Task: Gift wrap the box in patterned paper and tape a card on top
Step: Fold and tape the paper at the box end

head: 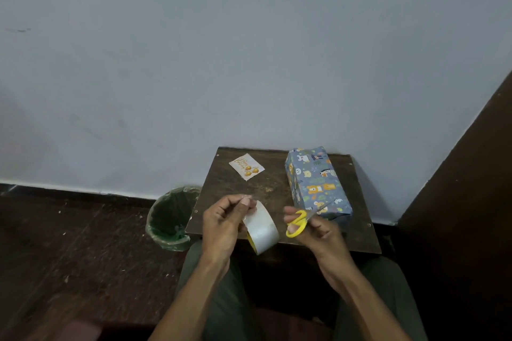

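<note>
A box wrapped in blue animal-print paper (315,183) lies on the right of a small dark wooden table (249,188). A white card with gold balloons (246,166) lies flat at the table's back left. My left hand (224,224) holds a roll of clear tape (261,227) above the table's near edge, thumb and fingers pinching near the roll's top. My right hand (315,230) grips yellow-handled scissors (297,224), whose blades point up and right toward the box. A strip of clear tape seems to hang by the blades.
A green-lined waste bin (171,219) stands on the dark floor left of the table. A pale wall rises right behind the table, and a dark wooden panel (465,202) runs down the right. My knees sit under the table's near edge.
</note>
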